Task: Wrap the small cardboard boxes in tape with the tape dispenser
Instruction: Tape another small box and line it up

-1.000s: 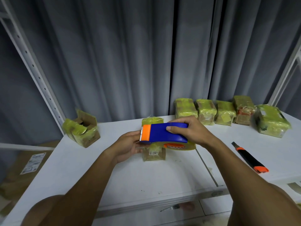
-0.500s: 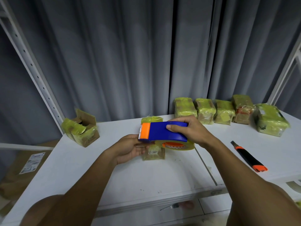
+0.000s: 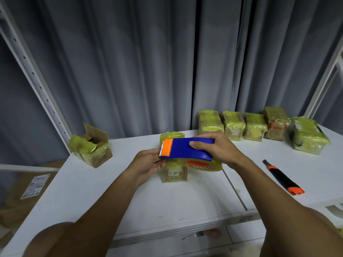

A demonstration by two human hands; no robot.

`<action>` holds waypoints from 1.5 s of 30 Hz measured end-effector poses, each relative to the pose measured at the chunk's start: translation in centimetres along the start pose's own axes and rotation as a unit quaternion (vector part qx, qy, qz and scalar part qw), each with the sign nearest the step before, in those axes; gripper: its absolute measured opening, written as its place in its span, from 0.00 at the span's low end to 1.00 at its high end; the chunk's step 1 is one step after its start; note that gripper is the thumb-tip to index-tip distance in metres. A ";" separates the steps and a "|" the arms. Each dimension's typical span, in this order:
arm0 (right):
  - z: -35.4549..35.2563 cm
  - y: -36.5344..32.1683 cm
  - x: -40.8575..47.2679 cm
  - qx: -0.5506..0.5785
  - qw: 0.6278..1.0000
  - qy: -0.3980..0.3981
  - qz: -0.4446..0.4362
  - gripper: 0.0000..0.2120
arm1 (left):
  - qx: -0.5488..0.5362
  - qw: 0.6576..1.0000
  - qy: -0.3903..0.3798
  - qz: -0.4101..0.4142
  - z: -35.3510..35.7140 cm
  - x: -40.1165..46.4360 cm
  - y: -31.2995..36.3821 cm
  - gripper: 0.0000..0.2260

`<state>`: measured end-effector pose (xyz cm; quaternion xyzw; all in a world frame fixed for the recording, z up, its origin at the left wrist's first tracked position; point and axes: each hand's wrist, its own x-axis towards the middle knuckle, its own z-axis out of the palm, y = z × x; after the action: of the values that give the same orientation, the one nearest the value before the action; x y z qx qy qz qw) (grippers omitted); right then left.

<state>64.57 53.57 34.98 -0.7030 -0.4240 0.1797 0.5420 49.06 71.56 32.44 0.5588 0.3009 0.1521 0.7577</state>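
Right hand (image 3: 220,149): fingers curled round blue tape dispenser (image 3: 187,150), held over mid-table.
Left hand (image 3: 148,166): fingers grip small box (image 3: 174,173), upright on table (image 3: 167,201), under dispenser's orange end.
Back row: five taped boxes (image 3: 259,127) against curtain.
Left: opened box (image 3: 92,147).
Right: utility knife (image 3: 284,179).

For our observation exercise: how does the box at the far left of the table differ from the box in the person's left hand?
The far-left box sits on the table, untouched; the held box stands upright, gripped by the left hand. The far-left box has open flaps; the held box looks closed. Both carry yellowish tape.
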 end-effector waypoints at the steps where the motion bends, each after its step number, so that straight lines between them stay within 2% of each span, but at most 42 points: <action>1: 0.1 0.0 0.1 -0.003 1.000 0.005 0.007 0.12 | 0.002 1.000 0.017 0.018 0.3 -0.1 -0.1 0.10; 4: 0.2 0.1 0.2 -0.006 1.000 0.007 0.018 0.12 | 0.006 0.999 0.043 0.034 0.8 -0.1 -0.4 0.12; 8: -0.1 0.2 0.0 -0.010 1.000 -0.011 0.020 0.16 | -0.014 0.999 0.003 -0.031 0.1 -0.1 -0.2 0.08; 12: -0.2 0.2 -0.2 -0.018 0.999 -0.026 0.005 0.14 | -0.003 0.999 0.018 -0.045 0.0 -0.1 -0.4 0.05; 17: -0.1 0.2 -0.3 -0.026 0.999 -0.039 -0.006 0.14 | 0.033 0.997 0.063 -0.017 0.4 0.2 -0.8 0.08; 19: -0.2 0.2 -0.5 -0.025 0.999 -0.036 -0.008 0.16 | 0.045 0.997 0.063 -0.012 0.5 0.2 -0.8 0.09; 22: -0.5 0.3 -0.5 -0.024 0.999 -0.040 -0.010 0.14 | 0.059 0.997 0.044 -0.033 0.4 -0.1 -0.7 0.08; 25: -0.8 0.4 -0.8 -0.028 0.998 -0.056 -0.020 0.18 | 0.071 0.996 0.041 -0.044 0.4 -0.2 -0.9 0.06; 29: -1.1 0.3 -0.9 -0.034 0.997 -0.062 -0.017 0.19 | 0.097 0.993 0.065 -0.002 0.7 -0.2 -1.2 0.08; 33: -1.4 0.4 -0.5 -0.057 0.997 -0.054 -0.008 0.15 | 0.130 0.983 0.115 0.051 1.9 -0.1 -2.1 0.05; 36: -1.9 0.6 -0.3 -0.070 0.997 -0.036 0.004 0.12 | 0.113 0.976 0.171 0.075 1.4 0.2 -2.3 0.07; 39: -3.3 0.7 -0.3 -0.104 0.994 -0.012 0.011 0.11 | 0.102 0.966 0.224 0.084 -0.4 1.0 -2.3 0.04; 45: -3.9 1.2 -0.3 -0.177 0.984 -0.016 0.015 0.09 | 0.132 0.973 0.187 0.037 -0.5 1.7 -4.5 0.05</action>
<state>67.65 50.94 35.19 -0.7912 -0.4471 0.1213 0.3993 49.61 71.48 27.65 0.6259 0.4340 0.2411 0.6015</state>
